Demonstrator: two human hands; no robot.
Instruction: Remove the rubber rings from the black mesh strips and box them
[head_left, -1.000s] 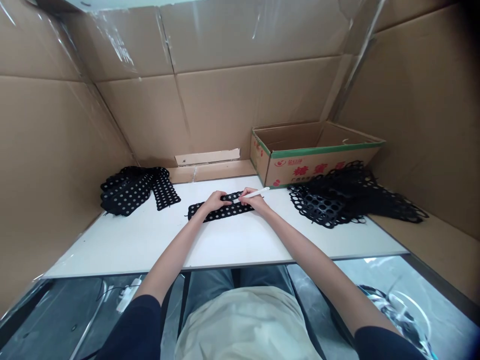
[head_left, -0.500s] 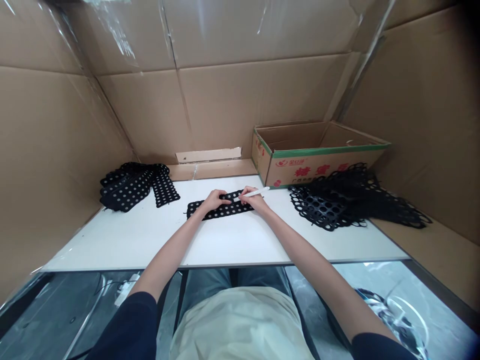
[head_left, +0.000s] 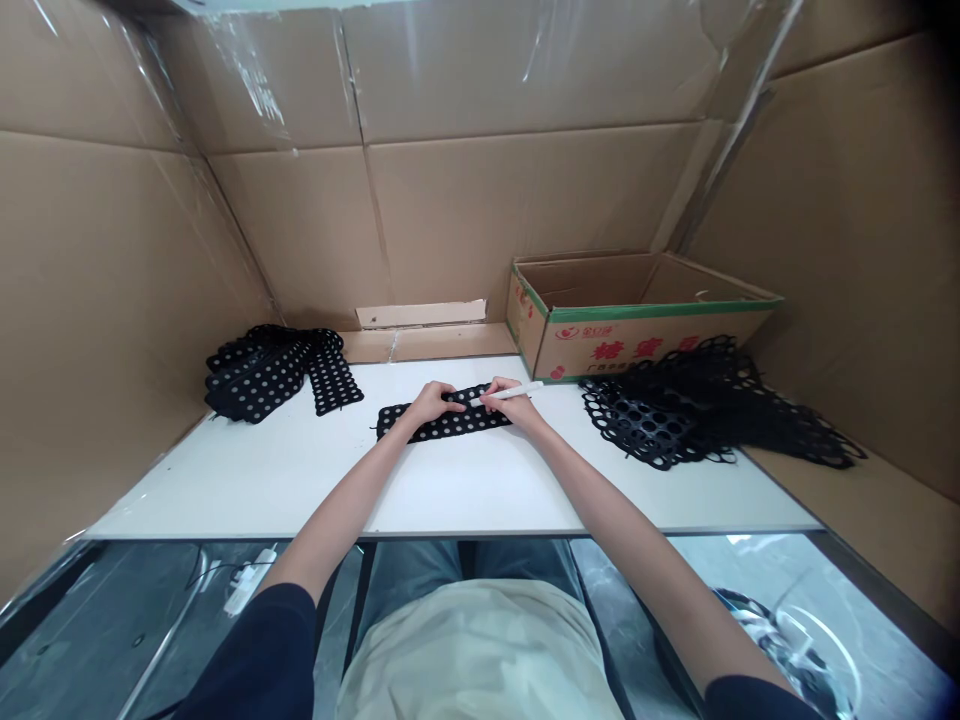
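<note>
Under both hands, a black perforated strip point(head_left: 450, 425) lies flat on a white tabletop point(head_left: 225, 500), long axis running across the view, round holes in neat rows. Left hand point(head_left: 429, 403) sits flat on its left half, fingers together and pointing right, pressing down, not gripping. Right hand point(head_left: 510, 398) rests on the strip's right end, thumb and fingers pinching a white marker pen point(head_left: 529, 388), tip angled down-left toward the strip, between the hands. I can't tell whether the tip touches the surface; the fingers hide it.

Handling, my read: the strip looks like thin rubber or soft plastic, light and floppy, so it would sag if lifted from one end. Surface looks matte, probably not slippery on the board, but I can't confirm that. Best hold, I'd say, is flat palm pressure, or a pinch on a long edge near the middle. Holes could give extra finger purchase.

Left of the left hand, a heap of similar dotted strips point(head_left: 259, 380) overlaps, with a narrower strip point(head_left: 330, 382) on the side nearest the hand. Right of the right hand, a loose pile of black lattice sheets point(head_left: 645, 425) with larger holes slumps against the foot of a cardboard box point(head_left: 637, 345) with green trim and red print. Corrugated cardboard panels point(head_left: 450, 200) line the walls beyond.
</note>
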